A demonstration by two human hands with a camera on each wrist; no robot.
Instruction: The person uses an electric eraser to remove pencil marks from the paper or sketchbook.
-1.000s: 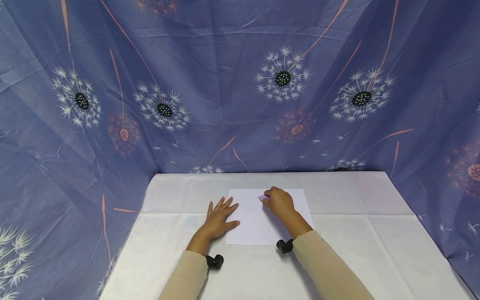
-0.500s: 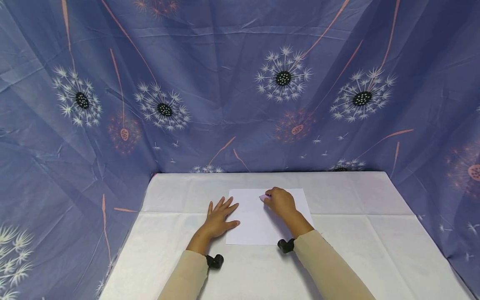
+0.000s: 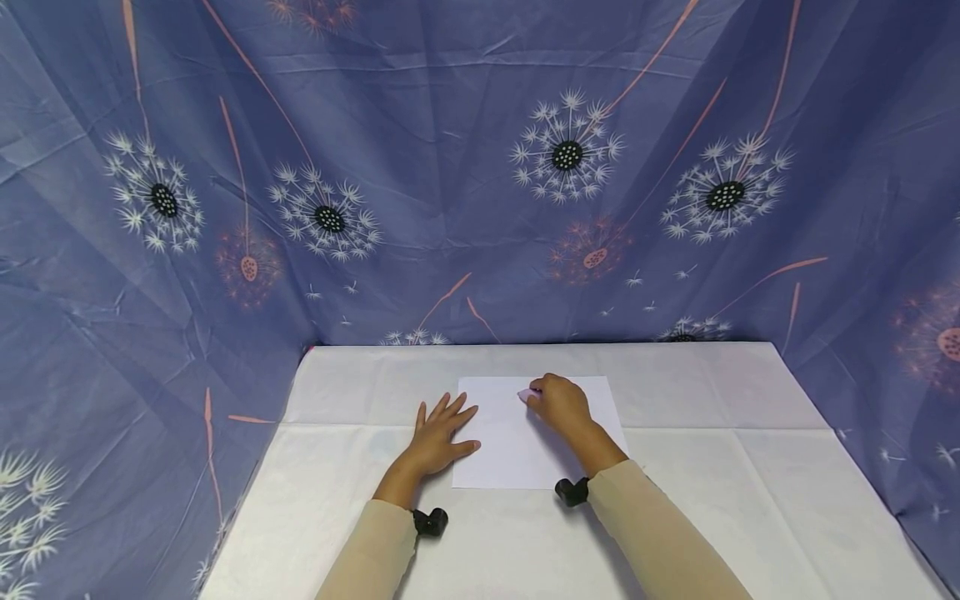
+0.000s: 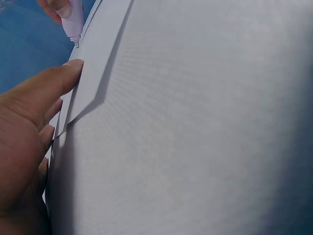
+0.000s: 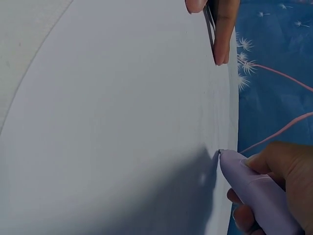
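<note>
A white sheet of paper [image 3: 501, 454] lies on the covered table. My left hand [image 3: 432, 443] rests with spread fingers at its left edge, thumb and fingertips on the sheet. Over the far half of the paper, my right hand [image 3: 564, 407] grips a thick lilac pen-shaped tool [image 5: 259, 196]. In the right wrist view its small dark tip meets the paper, and the thumb lies along its side. The left wrist view shows the lilac tool [image 4: 73, 22] with its narrow tip pointing down, beyond my left hand [image 4: 29, 112]. Part of the tool's body is hidden in the right palm.
A white cloth with fold creases covers the table [image 3: 712, 500]. Behind it and at both sides hangs a blue curtain [image 3: 442, 167] with a dandelion print. Black wrist cameras sit by both sleeves, the left camera [image 3: 431, 523] and the right camera [image 3: 572, 492].
My right hand, with the lilac tool, has shifted very slightly to the right since a second ago. The left hand and the paper stay in place.
</note>
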